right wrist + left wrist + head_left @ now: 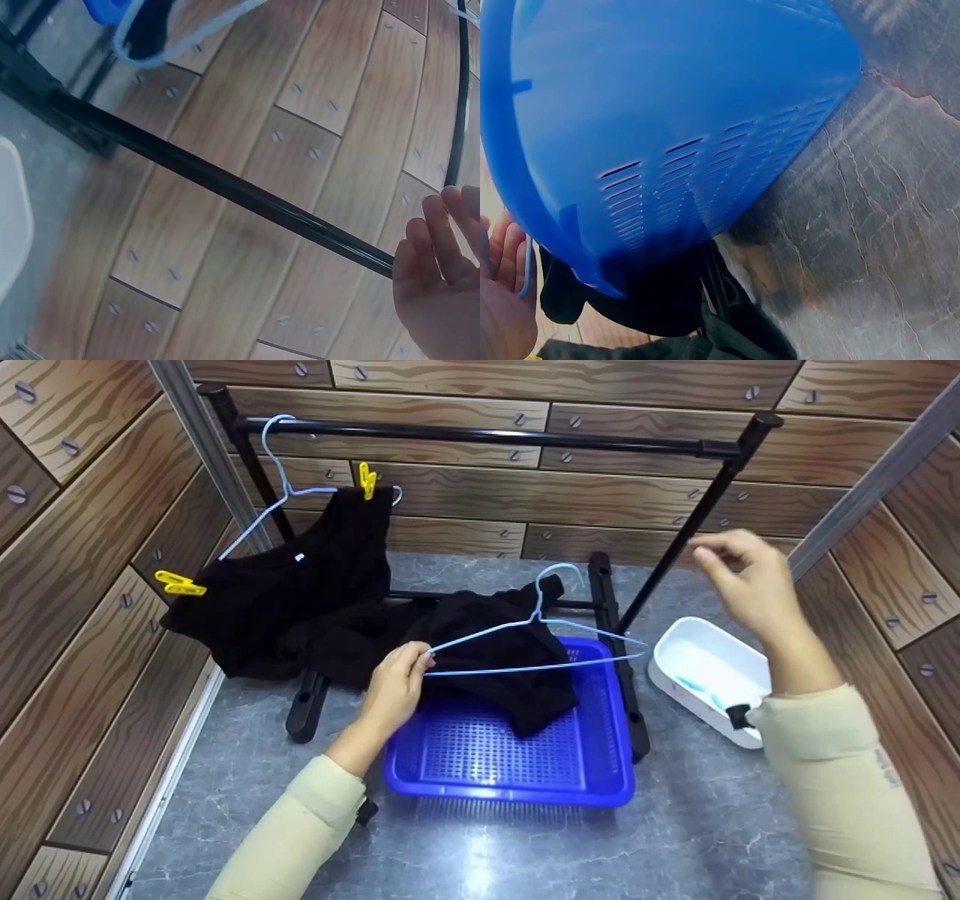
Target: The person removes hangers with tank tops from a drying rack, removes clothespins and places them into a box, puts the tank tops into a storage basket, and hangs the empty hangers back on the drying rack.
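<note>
My left hand (397, 682) grips one end of a light blue wire hanger (537, 617), whose hook points away from me and whose far corner extends to the right. Below the hanger, a black garment (480, 619) lies partly over the blue plastic basket (510, 793). My right hand (754, 577) is raised beside the rack's right post, its fingers loosely bent and holding nothing; the right wrist view also shows its relaxed fingers (442, 240). In the left wrist view the basket's slotted side (682, 90) fills much of the picture.
A black garment rack (487, 436) stands ahead. From its left end hangs another light blue hanger (281, 472) with a black garment (300, 585) held by yellow clothespins (366, 481). A white tub (686, 705) with light blue pieces inside sits right. Wood-patterned walls (450, 532) surround the grey floor.
</note>
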The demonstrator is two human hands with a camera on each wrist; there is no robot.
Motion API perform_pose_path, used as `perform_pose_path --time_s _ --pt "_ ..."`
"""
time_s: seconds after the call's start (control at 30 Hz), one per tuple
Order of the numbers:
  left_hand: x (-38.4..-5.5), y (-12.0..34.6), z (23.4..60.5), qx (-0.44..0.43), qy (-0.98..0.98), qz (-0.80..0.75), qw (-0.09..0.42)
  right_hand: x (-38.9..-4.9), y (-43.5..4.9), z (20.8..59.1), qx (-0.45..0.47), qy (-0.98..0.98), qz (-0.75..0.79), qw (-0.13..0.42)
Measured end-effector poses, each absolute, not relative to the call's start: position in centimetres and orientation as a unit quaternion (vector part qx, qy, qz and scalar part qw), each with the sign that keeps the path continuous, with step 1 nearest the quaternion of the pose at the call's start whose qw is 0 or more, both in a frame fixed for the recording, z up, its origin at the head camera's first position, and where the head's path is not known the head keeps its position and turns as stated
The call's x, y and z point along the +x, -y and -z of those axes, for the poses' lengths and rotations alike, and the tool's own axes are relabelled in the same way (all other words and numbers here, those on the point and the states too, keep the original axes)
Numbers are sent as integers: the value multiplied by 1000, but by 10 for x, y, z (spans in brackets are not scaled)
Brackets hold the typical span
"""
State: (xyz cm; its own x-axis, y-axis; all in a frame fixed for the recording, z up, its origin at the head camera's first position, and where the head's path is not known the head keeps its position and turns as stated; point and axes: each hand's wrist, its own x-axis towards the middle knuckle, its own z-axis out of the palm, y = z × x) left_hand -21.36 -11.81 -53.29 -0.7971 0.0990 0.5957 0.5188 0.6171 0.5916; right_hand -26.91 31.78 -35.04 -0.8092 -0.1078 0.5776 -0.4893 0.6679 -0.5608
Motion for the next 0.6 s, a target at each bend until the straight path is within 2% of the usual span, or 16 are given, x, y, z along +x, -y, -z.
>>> perform_pose_path --time_s 0.3,0.47,0.6 --pt "-214 116 532 -184 862 393 263 -284 -308 315 147 870 -352 313" --pt "-214 116 531 -183 864 392 259 -295 -304 305 147 861 -328 360" --pt "-214 116 531 -183 865 391 255 -304 -303 303 152 856 -322 376"
